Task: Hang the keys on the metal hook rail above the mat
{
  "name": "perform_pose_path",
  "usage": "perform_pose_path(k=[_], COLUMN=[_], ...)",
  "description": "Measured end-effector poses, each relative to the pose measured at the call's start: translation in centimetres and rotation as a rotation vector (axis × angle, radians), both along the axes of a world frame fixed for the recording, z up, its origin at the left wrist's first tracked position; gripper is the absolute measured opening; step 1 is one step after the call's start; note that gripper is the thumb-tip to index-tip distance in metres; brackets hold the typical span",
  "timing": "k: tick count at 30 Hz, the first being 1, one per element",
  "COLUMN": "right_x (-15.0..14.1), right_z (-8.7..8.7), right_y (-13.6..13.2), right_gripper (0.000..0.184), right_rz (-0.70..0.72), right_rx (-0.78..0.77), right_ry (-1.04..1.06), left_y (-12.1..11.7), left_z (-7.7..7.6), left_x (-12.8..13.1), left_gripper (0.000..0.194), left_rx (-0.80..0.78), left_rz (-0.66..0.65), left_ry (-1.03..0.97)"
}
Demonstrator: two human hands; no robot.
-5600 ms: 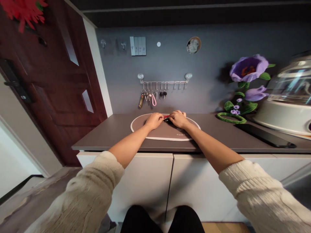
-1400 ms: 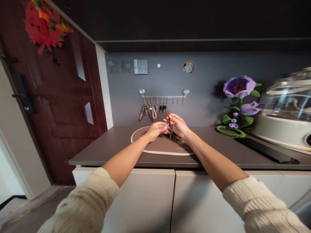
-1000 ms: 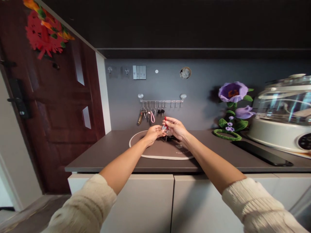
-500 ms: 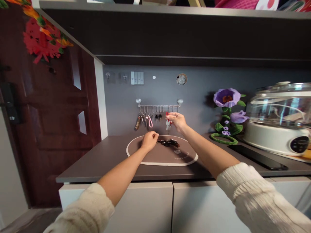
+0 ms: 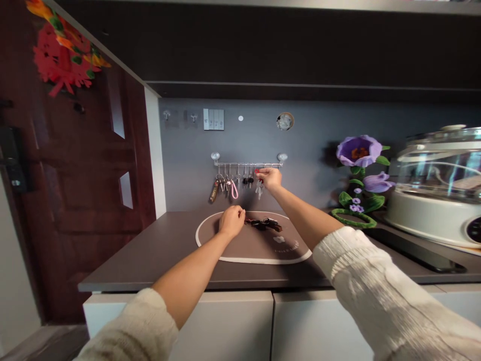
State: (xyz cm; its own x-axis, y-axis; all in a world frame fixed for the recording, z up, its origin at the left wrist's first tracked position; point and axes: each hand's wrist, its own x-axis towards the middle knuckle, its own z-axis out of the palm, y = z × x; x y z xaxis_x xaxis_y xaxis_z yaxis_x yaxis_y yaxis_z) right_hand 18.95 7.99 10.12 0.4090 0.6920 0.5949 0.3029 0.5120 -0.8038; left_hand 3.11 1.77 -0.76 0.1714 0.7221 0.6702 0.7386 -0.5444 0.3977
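Note:
At the hook rail (image 5: 248, 164) on the wall, my right hand (image 5: 271, 179) is closed in a pinch on the red loop of a set of keys (image 5: 259, 188). The keys dangle below my fingers, close to the right-hand hooks; I cannot tell whether the loop touches a hook. My left hand (image 5: 232, 220) rests low over the brown oval mat (image 5: 244, 250), fingers curled, nothing visible in them. Just right of it, a pile of dark keys (image 5: 265, 224) lies on the mat. Several other keys hang on the rail's left part, among them a pink strap (image 5: 234, 189) and a brown tag (image 5: 214, 192).
A black phone (image 5: 417, 250) lies on the counter (image 5: 150, 255) at right. Behind it stand purple felt flowers (image 5: 358, 150) and a white appliance with a clear lid (image 5: 432, 215). A dark shelf (image 5: 263, 45) overhangs the counter. A red-brown door (image 5: 93, 210) is at left.
Both hands lifted the red-looped keys off the mat. The left hand then let go and drew back low over the mat, while the right hand carried the keys up to the rail.

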Motion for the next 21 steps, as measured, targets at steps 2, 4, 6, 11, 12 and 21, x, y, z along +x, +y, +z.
perform_pose_path(k=[2,4,6,11,12,21], right_x=[0.0,0.1,0.1,0.1,0.1,0.0], right_z=[0.1,0.1,0.1,0.1,0.1,-1.0], right_y=[0.5,1.0,1.4,2.1,2.2,1.9], right_gripper=[0.01,0.009,0.009,0.008,0.008,0.009], right_rz=[-0.037,-0.071,-0.101,-0.13,-0.132,-0.143], right_rx=[-0.001,-0.006,-0.008,-0.014,-0.02,-0.061], right_ry=[-0.019,-0.03,-0.039,-0.071,-0.079,-0.047], left_y=[0.1,0.3,0.4,0.5,0.5,0.7], left_z=[-0.1,-0.2,-0.2,-0.2,-0.2,-0.3], left_x=[0.0,0.1,0.1,0.1,0.1,0.1], left_gripper=[0.025,0.025,0.025,0.025,0.025,0.024], left_rx=[0.002,0.005,0.004,0.0,-0.002,-0.031], left_rz=[-0.003,-0.001,0.004,-0.001,-0.002,-0.003], left_ry=[0.0,0.001,0.004,0.003,0.0,-0.03])
